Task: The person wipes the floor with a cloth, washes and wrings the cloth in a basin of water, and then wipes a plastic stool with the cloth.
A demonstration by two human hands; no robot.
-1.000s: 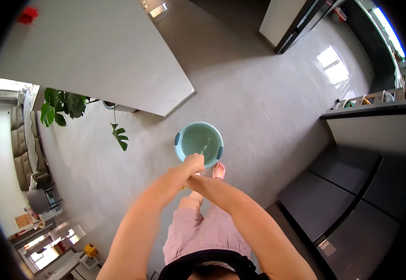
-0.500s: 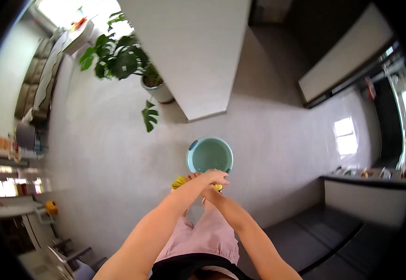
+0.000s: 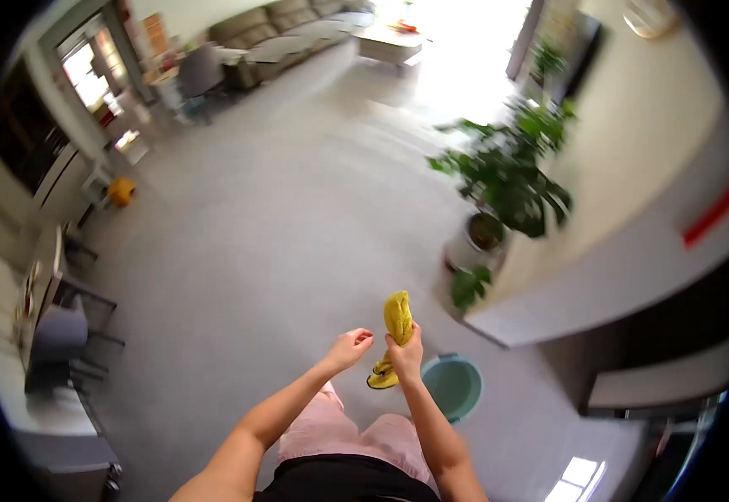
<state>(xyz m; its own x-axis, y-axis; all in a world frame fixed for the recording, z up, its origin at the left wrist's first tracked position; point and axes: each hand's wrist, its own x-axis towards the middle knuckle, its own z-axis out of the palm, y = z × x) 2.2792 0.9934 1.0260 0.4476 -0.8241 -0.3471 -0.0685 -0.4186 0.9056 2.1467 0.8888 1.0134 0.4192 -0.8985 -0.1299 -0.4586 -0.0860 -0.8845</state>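
A bunched yellow cloth (image 3: 397,316) is gripped in my right hand (image 3: 406,351); one part stands up above the fist and a loose end hangs below it. My left hand (image 3: 351,348) is just left of the cloth, apart from it, with its fingers curled and nothing seen in them. The light blue-green bucket (image 3: 452,388) stands on the floor to the right of my right hand and lower in view, partly behind my right forearm.
A potted plant (image 3: 507,180) with big leaves stands by a white partition (image 3: 599,276) on the right. Grey chairs (image 3: 59,335) and a table line the left side. A sofa (image 3: 272,33) and a low table (image 3: 390,46) are at the back.
My crossed hands have come apart, with the yellow cloth now raised in my right hand. The view has turned left, so the bucket and plant appear farther right.
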